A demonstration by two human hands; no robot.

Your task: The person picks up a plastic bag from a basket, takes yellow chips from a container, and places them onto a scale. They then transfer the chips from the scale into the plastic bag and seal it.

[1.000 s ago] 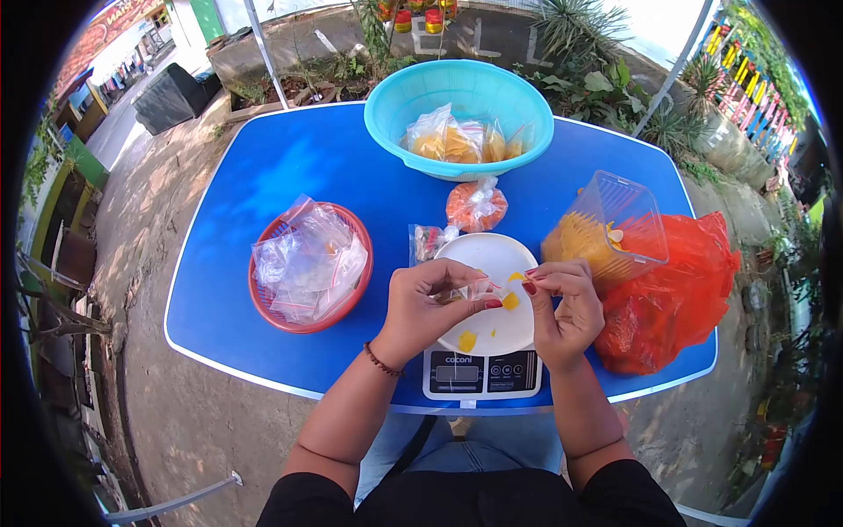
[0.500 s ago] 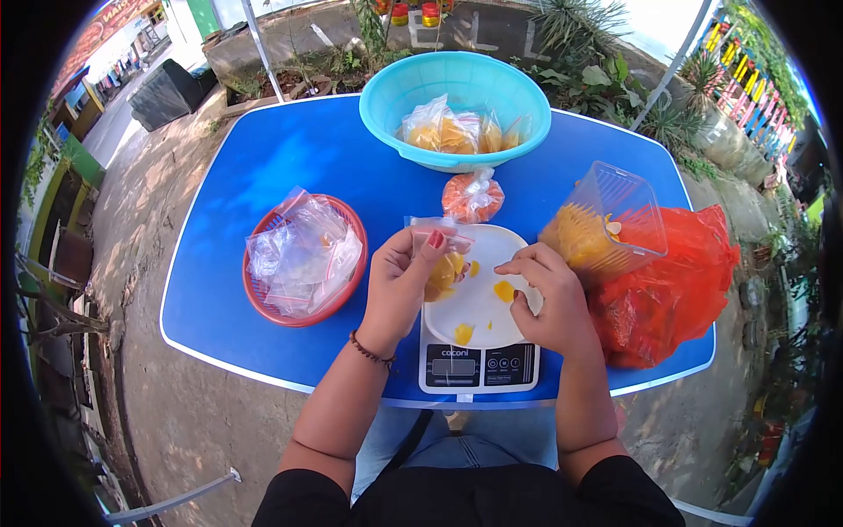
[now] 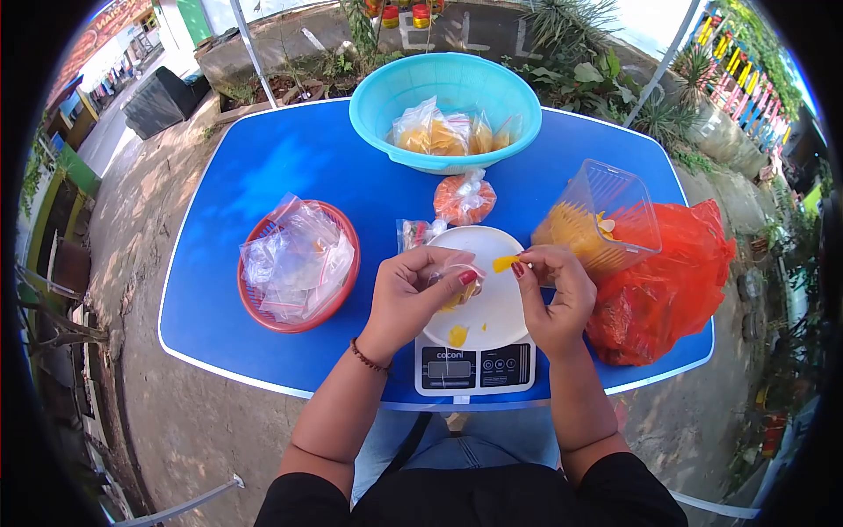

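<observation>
My left hand (image 3: 406,294) is closed on a small clear plastic bag (image 3: 464,267) above the left part of a white round plate (image 3: 492,323). Yellow pieces show inside the bag, partly hidden by my fingers. Between the thumb and fingers of my right hand (image 3: 560,294) is a thin yellow chip (image 3: 503,263), held over the plate just right of the bag. Another yellow piece (image 3: 457,335) and a tiny crumb lie on the plate. Beneath the plate is a kitchen scale (image 3: 475,369).
A red basket (image 3: 353,279) of clear bags stands left. At the back, a turquoise basin (image 3: 369,97) holds filled bags. An orange-filled bag (image 3: 464,202) lies behind the plate. On the right, a clear container (image 3: 606,189) of yellow chips leans beside a red plastic bag (image 3: 654,299).
My right hand has picked up the yellow chip from the plate and raised it beside the bag. My left hand has turned the bag slightly toward it.
</observation>
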